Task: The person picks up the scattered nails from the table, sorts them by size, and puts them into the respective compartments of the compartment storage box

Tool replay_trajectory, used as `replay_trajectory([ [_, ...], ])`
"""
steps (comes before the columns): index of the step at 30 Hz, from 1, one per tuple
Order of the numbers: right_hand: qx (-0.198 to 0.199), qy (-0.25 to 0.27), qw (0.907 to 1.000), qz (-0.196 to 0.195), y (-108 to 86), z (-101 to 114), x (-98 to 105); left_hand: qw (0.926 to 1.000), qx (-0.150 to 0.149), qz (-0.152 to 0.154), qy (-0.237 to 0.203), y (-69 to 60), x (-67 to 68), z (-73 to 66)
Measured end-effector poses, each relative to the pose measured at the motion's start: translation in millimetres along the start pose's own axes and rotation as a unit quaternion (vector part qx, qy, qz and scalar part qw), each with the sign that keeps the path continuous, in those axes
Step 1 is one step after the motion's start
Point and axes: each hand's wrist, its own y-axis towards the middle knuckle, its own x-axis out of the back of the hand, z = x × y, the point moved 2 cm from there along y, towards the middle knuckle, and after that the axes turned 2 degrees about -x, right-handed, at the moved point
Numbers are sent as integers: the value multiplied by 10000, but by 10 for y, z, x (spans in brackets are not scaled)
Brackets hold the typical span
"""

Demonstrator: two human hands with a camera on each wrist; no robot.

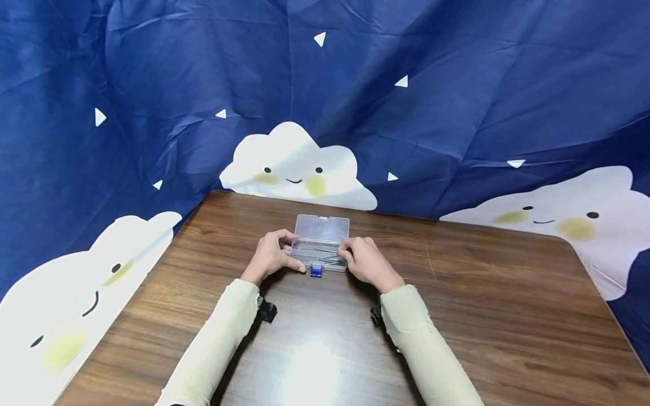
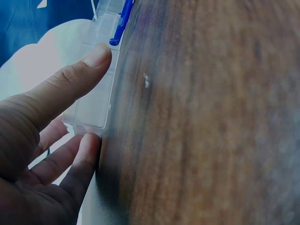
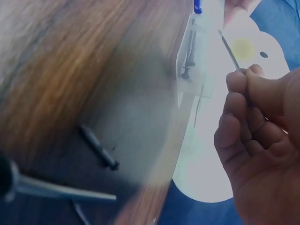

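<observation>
A clear plastic compartment box (image 1: 301, 258) with a blue latch (image 1: 316, 270) lies on the table, its lid (image 1: 323, 227) raised at the back. My left hand (image 1: 270, 258) grips the box's left end, thumb at the front edge and fingers around the side, as the left wrist view shows. Over the box's right end, my right hand (image 1: 363, 260) pinches a thin metal nail (image 3: 229, 51) between thumb and forefinger. Several dark nails (image 3: 191, 47) lie inside the box.
In the right wrist view, a blurred dark nail (image 3: 98, 147) lies on the wooden table (image 1: 508, 316), near a pointed metal rod (image 3: 70, 190) with a dark end. A blue curtain (image 1: 355, 67) with white clouds hangs behind the table's far edge.
</observation>
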Motion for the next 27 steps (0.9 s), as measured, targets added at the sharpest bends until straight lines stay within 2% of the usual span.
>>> replay_trajectory([
  [5, -81, -146, 9999, 10, 28, 28, -27, 10000, 26, 13, 32, 1, -10, -23],
  [15, -250, -454, 9981, 324, 90, 83, -105, 10000, 43, 24, -31, -3, -11, -14],
  [27, -65, -469, 9985, 260, 65, 116, -68, 10000, 64, 36, -56, -9, -5, -2],
])
